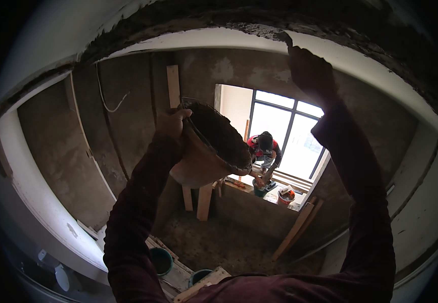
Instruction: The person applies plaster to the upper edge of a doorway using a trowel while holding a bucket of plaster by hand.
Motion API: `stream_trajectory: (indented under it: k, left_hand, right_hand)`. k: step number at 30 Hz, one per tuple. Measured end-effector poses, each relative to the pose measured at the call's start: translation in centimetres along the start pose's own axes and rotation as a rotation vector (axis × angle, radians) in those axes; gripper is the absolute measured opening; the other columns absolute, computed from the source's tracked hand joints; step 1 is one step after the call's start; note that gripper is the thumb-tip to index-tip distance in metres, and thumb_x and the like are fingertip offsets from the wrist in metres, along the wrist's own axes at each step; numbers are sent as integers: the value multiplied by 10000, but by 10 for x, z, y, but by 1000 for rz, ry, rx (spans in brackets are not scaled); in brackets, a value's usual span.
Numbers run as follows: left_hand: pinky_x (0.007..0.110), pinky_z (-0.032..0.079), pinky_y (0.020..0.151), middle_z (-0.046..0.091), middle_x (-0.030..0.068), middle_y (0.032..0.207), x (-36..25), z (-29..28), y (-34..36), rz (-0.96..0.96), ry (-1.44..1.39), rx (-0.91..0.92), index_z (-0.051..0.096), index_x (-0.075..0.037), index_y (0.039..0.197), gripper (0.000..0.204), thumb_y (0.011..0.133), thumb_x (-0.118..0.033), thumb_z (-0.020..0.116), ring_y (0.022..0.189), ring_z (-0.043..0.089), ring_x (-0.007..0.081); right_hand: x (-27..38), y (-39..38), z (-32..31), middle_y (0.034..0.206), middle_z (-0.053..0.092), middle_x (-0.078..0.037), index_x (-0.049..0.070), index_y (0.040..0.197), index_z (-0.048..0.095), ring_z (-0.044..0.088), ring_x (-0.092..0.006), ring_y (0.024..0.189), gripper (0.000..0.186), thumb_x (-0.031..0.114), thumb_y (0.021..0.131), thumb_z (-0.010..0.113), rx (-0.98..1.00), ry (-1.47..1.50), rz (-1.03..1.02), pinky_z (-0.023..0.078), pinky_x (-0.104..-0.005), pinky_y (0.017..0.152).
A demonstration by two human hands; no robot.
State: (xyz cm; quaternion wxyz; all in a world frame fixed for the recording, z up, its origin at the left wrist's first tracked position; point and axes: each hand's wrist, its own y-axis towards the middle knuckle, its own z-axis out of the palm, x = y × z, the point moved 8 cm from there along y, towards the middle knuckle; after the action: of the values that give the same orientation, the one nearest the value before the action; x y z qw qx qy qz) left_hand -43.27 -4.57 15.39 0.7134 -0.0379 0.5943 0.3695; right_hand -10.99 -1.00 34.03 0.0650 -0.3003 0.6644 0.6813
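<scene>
My left hand (172, 122) grips the rim of a rounded basin (192, 164), thumb over the edge. The basin is tilted with its mouth to the right, and dark wet mortar (218, 132) lines its inside. Raised overhead, my right hand (312, 73) is closed round a small tool with a thin dark blade (288, 40), whose handle is hidden in the fist. The blade meets a rough grey mortar strip (257, 31) along the curved edge of the white ceiling. Poor light hides the finer details of the tool.
Beyond the basin, a person (265, 146) in a red vest bends by the bright window (289, 126), near an orange-and-white bucket (285, 195). Timber props (300, 227) lean below the sill. Under me are planks (203, 285) and a green bucket (160, 261). A loose cable (105, 98) hangs left.
</scene>
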Motion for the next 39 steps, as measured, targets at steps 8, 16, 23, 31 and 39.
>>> stream_trajectory:
  k: [8, 16, 23, 31, 39]
  left_hand:
    - [301, 473, 586, 641, 82, 766, -4, 11, 5, -25, -78, 87, 651, 52, 861, 187, 757, -96, 694, 666, 603, 166]
    - [296, 500, 584, 631, 81, 787, -15, 28, 24, -78, -119, 130, 611, 44, 920, 185, 783, -69, 662, 654, 615, 168]
    - [287, 485, 536, 638, 91, 744, -25, 37, 17, -42, -128, 156, 628, 36, 867, 143, 777, -68, 666, 601, 611, 166]
    - [298, 488, 631, 644, 90, 775, -36, 11, 15, 47, 0, 140, 653, 29, 893, 157, 789, -88, 645, 682, 616, 175]
    - [293, 472, 617, 617, 52, 782, -60, 28, 30, 22, 241, 8, 638, -17, 882, 131, 793, -111, 654, 680, 579, 150]
  right_hand:
    - [-38, -6, -10, 723, 619, -82, 113, 958, 597, 639, -256, 675, 251, 348, 897, 530, 119, -63, 149, 524, -388, 614]
    - [-40, -76, -20, 870, 644, -59, 142, 1037, 648, 632, -258, 829, 264, 329, 854, 614, -247, 68, -51, 514, -409, 690]
    - [2, -2, 14, 847, 623, -55, 145, 980, 637, 622, -264, 828, 243, 349, 850, 612, 6, 222, 169, 502, -411, 682]
    - [-31, -7, 12, 803, 647, -61, 112, 974, 669, 647, -239, 725, 263, 333, 831, 652, -203, 518, 231, 515, -361, 652]
    - [-82, -47, -8, 768, 673, -93, 83, 918, 683, 663, -226, 719, 254, 318, 824, 662, -71, 561, 258, 523, -338, 660]
